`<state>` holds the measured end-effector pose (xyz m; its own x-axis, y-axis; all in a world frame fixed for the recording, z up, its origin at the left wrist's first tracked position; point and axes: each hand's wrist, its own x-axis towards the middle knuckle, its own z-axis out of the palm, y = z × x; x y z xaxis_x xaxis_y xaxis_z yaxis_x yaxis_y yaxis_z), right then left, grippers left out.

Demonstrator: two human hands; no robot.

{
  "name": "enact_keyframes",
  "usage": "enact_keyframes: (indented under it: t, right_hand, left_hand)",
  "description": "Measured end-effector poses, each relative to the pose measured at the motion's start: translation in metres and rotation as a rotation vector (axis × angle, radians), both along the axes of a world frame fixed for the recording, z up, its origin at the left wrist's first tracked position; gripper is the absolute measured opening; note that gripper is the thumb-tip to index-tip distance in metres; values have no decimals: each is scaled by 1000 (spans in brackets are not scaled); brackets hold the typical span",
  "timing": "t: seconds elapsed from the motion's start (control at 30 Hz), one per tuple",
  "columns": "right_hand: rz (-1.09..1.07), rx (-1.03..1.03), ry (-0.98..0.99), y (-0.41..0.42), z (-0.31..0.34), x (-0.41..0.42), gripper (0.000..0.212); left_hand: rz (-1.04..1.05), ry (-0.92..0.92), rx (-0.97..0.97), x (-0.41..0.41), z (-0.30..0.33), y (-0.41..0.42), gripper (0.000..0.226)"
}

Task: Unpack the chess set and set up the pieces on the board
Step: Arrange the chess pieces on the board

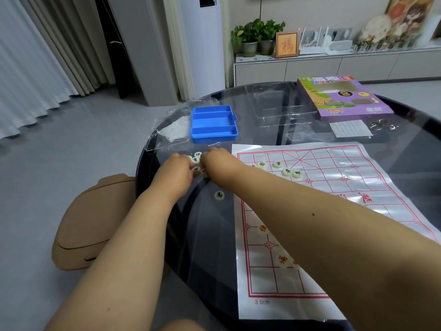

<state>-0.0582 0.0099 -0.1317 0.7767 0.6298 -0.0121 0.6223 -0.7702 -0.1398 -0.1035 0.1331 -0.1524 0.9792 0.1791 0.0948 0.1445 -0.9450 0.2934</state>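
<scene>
We reach both hands to a small heap of pieces (197, 158) left of centre in the frame, on the dark round bench (214, 235). Our left hand (177, 169) and right hand (214, 160) meet over the heap, fingers curled down among the discs; whether either one actually pinches a piece we cannot tell, as the fingertips are hidden and blurred.

The board (334, 211), a white sheet with red lines, lies flat to the right of the hands and runs to the lower right under our right forearm. Four pale black-lettered pieces (278, 164) sit near its top left corner, and several red-lettered pieces (282, 259) lie lower down by its left side. One lone piece (219, 195) rests on the bare bench just left of the board, below the hands.

Above the hands stands a blue tray (213, 124) with three compartments, next to crumpled clear wrap (171, 130). At the upper right lie a purple box (341, 99), a clear plastic insert (276, 103), a white ribbed card (349, 128) and some metal rings (381, 124).

A tan stool (90, 223) stands on the floor at the lower left.
</scene>
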Motion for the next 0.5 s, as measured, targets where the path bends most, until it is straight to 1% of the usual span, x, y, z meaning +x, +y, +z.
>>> enact_keyframes:
  t: [0.2, 0.27, 0.33, 0.4, 0.5]
  right_hand:
    - [29, -80, -45, -2, -2, -6, 37]
    - [42, -74, -64, -7, 2, -4, 34]
    - [22, -18, -81, -21, 11, -1, 28]
    - [-61, 70, -54, -47, 19, 8, 22]
    - [-207, 144, 11, -103, 28, 21, 18]
  left_hand:
    - [-6, 31, 50, -11, 4, -10, 24]
    - [21, 15, 27, -12, 9, -15, 27]
    - [26, -13, -11, -13, 18, -26, 28]
    - [-17, -28, -55, -13, 28, -46, 25]
    - [-159, -53, -113, -14, 38, -92, 23]
